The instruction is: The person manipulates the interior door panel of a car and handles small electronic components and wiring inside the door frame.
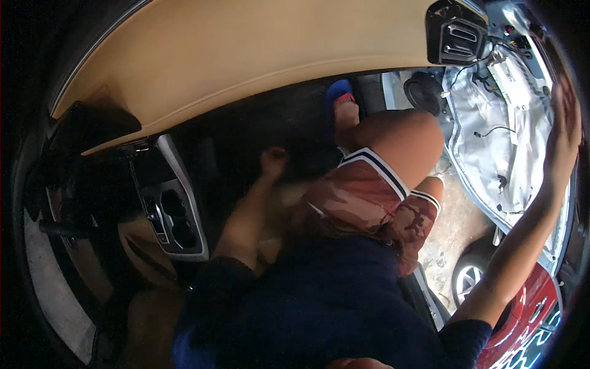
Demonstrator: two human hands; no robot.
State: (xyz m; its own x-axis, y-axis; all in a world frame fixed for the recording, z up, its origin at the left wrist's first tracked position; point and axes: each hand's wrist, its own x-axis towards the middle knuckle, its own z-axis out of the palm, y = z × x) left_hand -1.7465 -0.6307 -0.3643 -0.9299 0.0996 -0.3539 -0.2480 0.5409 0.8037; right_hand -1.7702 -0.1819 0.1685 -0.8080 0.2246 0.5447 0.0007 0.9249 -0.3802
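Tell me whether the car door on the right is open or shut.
Open. The door swings out, its inner trim stripped to bare foil and wires, and ground shows between it and the seat. The right hand rests flat on it.

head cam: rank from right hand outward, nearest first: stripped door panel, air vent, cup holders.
From the right hand:
1. Stripped door panel, under the palm, far right.
2. Air vent, dashboard end, upper right.
3. Cup holders, centre console, left.

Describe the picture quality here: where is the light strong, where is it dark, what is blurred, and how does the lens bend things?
Head view: daylight falls brightly on the stripped door panel and the right hand; the footwell around the left hand is deep in shadow and the hand looks motion-blurred; the fisheye curves the tan dashboard into an arc, with black corners.
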